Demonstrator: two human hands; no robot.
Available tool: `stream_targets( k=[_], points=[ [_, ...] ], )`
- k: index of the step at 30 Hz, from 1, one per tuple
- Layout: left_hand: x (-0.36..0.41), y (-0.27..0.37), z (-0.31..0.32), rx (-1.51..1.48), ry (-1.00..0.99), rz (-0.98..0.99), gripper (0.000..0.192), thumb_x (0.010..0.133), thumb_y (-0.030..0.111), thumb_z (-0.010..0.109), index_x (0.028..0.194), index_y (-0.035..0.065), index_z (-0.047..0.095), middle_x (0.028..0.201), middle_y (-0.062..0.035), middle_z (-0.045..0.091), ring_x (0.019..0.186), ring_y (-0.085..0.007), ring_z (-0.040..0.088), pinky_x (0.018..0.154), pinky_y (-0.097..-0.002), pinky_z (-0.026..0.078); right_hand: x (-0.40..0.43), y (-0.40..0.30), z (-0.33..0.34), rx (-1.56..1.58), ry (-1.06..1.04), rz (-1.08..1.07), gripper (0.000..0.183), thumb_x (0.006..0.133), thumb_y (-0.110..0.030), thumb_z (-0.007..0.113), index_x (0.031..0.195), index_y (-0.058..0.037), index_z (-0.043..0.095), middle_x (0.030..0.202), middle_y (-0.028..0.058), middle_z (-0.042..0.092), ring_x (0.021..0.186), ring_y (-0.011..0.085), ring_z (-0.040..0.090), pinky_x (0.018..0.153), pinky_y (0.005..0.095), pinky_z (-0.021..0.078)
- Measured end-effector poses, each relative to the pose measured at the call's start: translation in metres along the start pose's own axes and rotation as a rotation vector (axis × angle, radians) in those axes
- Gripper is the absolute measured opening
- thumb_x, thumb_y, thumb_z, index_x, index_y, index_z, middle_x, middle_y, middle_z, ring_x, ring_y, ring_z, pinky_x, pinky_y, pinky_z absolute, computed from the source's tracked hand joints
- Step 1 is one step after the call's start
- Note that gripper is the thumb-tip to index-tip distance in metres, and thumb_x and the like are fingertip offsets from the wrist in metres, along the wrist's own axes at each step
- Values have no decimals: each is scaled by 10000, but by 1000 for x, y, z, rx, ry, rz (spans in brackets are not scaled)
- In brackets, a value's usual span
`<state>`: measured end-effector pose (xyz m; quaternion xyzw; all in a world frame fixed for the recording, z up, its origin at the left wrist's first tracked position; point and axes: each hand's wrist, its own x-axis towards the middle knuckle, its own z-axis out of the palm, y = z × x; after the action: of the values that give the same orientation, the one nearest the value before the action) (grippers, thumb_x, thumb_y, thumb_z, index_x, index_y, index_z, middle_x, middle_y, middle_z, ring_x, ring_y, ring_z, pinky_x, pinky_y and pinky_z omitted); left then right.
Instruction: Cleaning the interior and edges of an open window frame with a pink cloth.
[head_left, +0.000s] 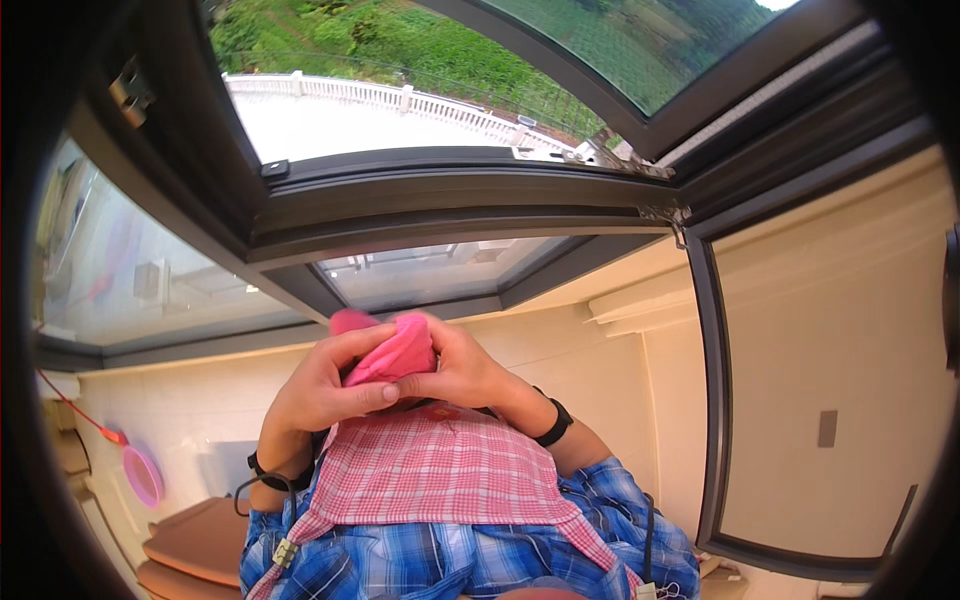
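A bunched pink cloth (397, 354) is held between both hands in front of the chest. My left hand (322, 375) grips its left side, with the thumb along the lower edge. From the right, my right hand (457, 358) closes on the same cloth, and the two thumbs meet below it. A blurred pink end of the cloth sticks up behind the left fingers. Just beyond the hands stands the dark window frame (450, 195). Below them hangs a pink checked apron (442, 472) over a blue plaid shirt.
An outer sash (600, 60) stands swung outward at upper right, joined by a metal stay (585, 154). On the right an inner framed panel (825, 360) is swung inward. A pink basin (142, 476) and brown chairs (199, 540) are at lower left. Outside runs a white balustrade (345, 90).
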<state>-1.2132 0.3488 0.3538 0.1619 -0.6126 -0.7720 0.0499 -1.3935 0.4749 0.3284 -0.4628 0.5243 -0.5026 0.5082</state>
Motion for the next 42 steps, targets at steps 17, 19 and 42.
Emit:
stream_targets(
  k=[17, 19, 42],
  points=[
    [51, -60, 29, 364, 212, 158, 280, 820, 47, 660, 1088, 25, 582, 897, -80, 604, 821, -168, 594, 764, -301, 490, -64, 0, -67, 951, 146, -243, 440, 934, -211, 662, 1293, 7, 531, 1197, 96, 625, 1086, 161, 601, 942, 315, 470],
    [58, -56, 33, 152, 322, 137, 260, 822, 5, 637, 1071, 22, 564, 884, -60, 597, 796, -135, 587, 734, -280, 494, -61, 5, -74, 896, 236, -53, 450, 923, -223, 677, 1275, 11, 522, 1164, 82, 620, 1085, 162, 594, 935, 313, 476],
    [74, 11, -29, 1270, 942, 885, 170, 835, -94, 603, 966, 7, 644, 904, -115, 646, 875, -288, 601, 862, -388, 471, -54, -41, -258, -1480, 1265, 226, 460, 863, -170, 563, 1297, -18, 549, 1286, 203, 598, 1106, 397, 600, 920, 450, 498]
  ],
)
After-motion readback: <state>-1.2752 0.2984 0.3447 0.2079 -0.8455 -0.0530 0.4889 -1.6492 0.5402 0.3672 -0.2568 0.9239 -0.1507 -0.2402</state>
